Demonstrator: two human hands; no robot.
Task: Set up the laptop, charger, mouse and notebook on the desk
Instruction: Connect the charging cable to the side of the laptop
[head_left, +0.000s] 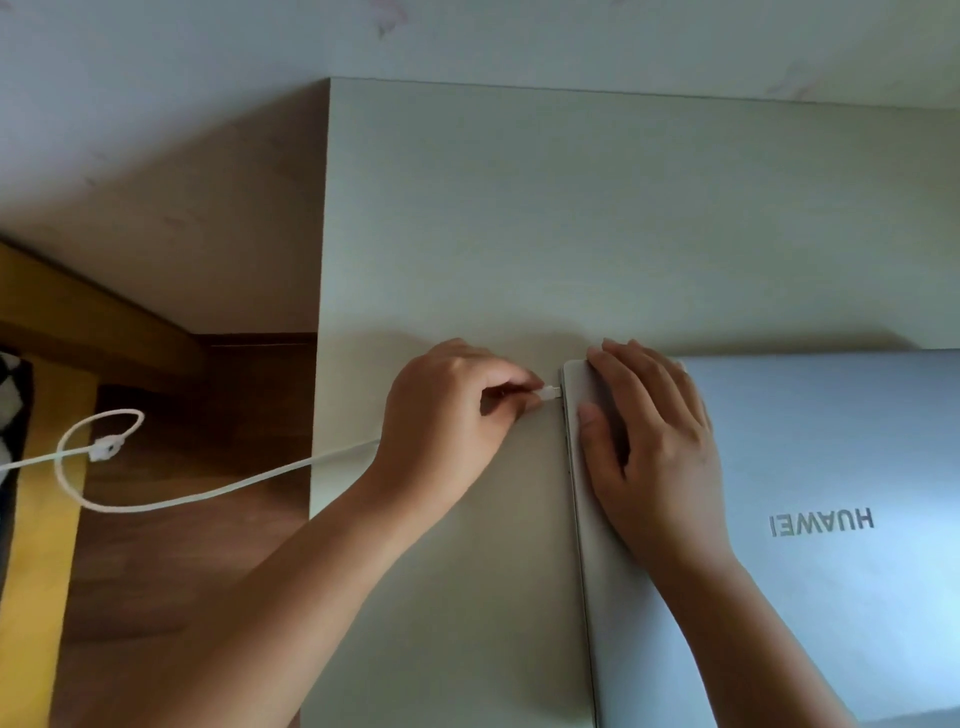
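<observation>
The left hand (457, 410) pinches the small white plug (551, 392) of a charger cable between thumb and forefinger, the other fingers curled in, with the plug's tip touching the left side edge of the laptop near its far corner. The right hand (644, 441) lies flat and open on the lid, fingers spread and pointing away from the person, thumb along the left edge; it grips nothing.

The closed silver-grey laptop (841, 467) with mirrored HUAWEI lettering rests on the right part of the pale grey-green desk top (467, 234), running out of view to the right and below. Its left edge runs away from the person, slightly tilted. The lettering reads upside down from here.

The thin white cable (218, 488) trails leftward from under the left hand, off the desk's left edge, hanging over the dark wooden floor (182, 545), where it forms a loop with a small tie. A yellow wooden furniture piece (41, 519) stands at the far left. Nothing lies between plug and laptop.
</observation>
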